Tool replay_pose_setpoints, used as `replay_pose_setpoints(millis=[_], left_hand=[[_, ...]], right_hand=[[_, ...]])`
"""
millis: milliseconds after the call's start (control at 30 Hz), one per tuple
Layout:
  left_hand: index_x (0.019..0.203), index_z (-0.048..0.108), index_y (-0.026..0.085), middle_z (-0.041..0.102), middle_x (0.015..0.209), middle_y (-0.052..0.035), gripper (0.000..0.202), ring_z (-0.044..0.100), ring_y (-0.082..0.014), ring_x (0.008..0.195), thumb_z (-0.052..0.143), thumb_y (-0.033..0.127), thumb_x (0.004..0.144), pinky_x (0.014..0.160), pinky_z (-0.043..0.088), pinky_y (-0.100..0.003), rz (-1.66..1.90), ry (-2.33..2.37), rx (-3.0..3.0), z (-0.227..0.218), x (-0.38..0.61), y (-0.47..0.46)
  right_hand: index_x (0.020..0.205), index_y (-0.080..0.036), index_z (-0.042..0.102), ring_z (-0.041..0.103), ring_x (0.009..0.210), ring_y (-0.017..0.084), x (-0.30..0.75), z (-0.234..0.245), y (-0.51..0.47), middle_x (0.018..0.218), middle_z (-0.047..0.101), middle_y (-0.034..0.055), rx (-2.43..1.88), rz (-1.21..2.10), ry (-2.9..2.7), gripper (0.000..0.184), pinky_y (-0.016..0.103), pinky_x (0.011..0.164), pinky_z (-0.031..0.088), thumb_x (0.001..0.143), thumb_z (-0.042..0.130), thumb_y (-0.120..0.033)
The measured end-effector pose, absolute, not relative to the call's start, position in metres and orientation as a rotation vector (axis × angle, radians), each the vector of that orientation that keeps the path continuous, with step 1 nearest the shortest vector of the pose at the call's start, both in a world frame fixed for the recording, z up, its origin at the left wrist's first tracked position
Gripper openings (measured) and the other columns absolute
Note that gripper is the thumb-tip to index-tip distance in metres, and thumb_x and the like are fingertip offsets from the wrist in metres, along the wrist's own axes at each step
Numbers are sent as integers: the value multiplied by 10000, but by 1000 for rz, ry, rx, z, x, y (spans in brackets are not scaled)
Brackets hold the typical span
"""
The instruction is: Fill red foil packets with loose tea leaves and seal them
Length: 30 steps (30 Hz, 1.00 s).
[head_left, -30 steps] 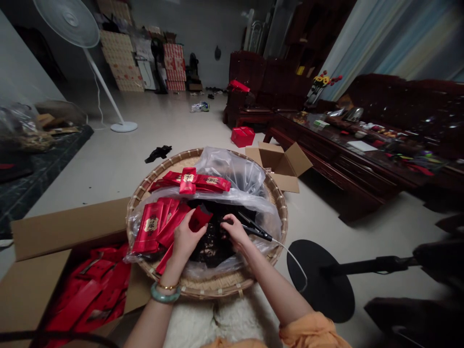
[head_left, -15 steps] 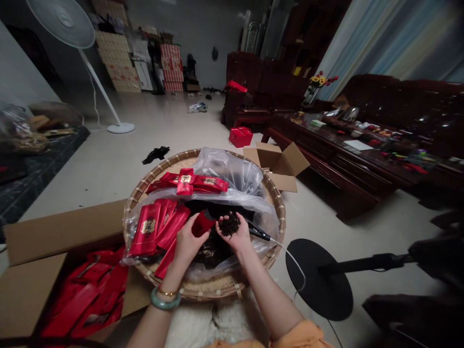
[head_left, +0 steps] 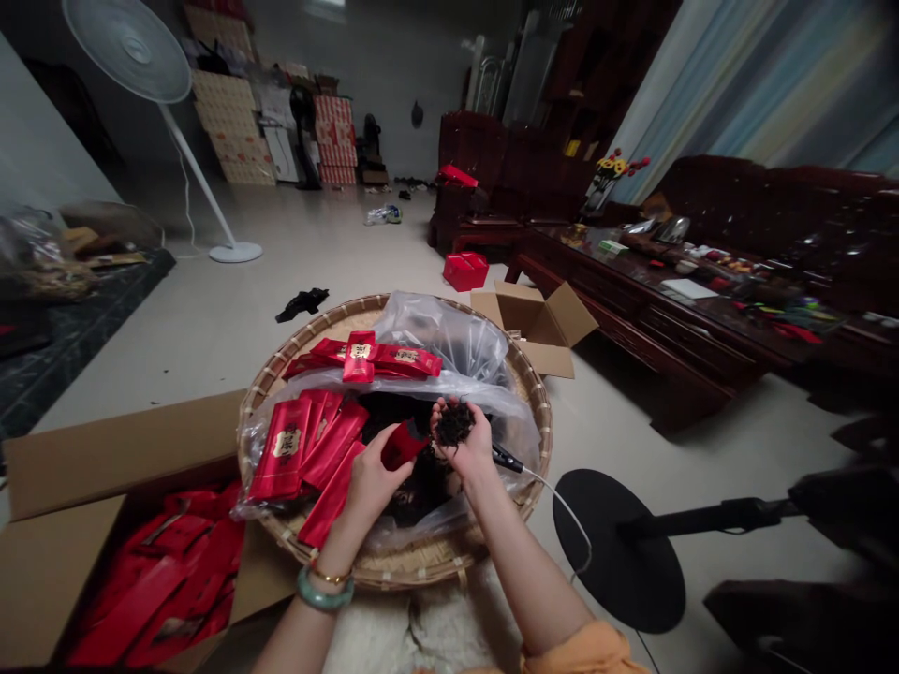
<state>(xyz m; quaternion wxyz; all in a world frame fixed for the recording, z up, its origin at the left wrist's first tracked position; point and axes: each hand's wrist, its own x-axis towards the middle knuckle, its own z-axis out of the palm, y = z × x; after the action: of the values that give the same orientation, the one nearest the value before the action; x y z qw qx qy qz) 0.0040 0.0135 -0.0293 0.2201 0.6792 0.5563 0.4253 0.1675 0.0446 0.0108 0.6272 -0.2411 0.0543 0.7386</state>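
Observation:
My left hand (head_left: 371,482) is closed on a small red pouch (head_left: 402,446), held over the dark loose tea (head_left: 421,468) in the plastic-lined woven basket (head_left: 393,566). My right hand (head_left: 464,440) is raised palm up just right of the pouch, fingers cupped round a clump of dark tea leaves (head_left: 453,423). Several flat red pouches (head_left: 302,445) lie on the plastic to the left, and more red pouches (head_left: 372,356) are stacked at the back of the basket.
A cardboard box (head_left: 105,524) full of red pouches sits at the lower left. A black tool with a white cord (head_left: 534,473) lies at the basket's right. A fan base (head_left: 618,548), an open carton (head_left: 537,323) and a dark wooden table (head_left: 674,318) stand to the right.
My right hand lifted out of the tea pile with a clump of leaves and turned palm up beside the pouch. My left hand kept hold of the red pouch.

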Motion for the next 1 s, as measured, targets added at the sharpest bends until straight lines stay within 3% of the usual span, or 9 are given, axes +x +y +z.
replay_pose_setpoints(millis=[200,567,1000], left_hand=[[1152,568,190,698,1056,-57,508,679,-215,903,680,210,657,821,553,-347,1158,1508,1871,-35,11,13],[1179,560,209,692,1070,-45,536,673,-214,928,679,192,656,839,546,-345,1114,1501,1851,-38,14,15],[1167,573,203,672,1122,-64,495,646,-217,996,662,206,680,883,521,-366,1113,1457,1824,-35,13,16]], right_hand=[[754,-187,606,669,684,175,164,37,47,710,697,36,-570,1584,-38,260,363,674,562,851,404,-319],[685,-175,621,668,658,159,144,41,51,684,706,31,-641,1454,-279,306,263,606,520,838,413,-339],[696,-177,637,639,665,163,135,36,45,711,698,18,-735,1265,-520,294,319,737,500,827,478,-387]])
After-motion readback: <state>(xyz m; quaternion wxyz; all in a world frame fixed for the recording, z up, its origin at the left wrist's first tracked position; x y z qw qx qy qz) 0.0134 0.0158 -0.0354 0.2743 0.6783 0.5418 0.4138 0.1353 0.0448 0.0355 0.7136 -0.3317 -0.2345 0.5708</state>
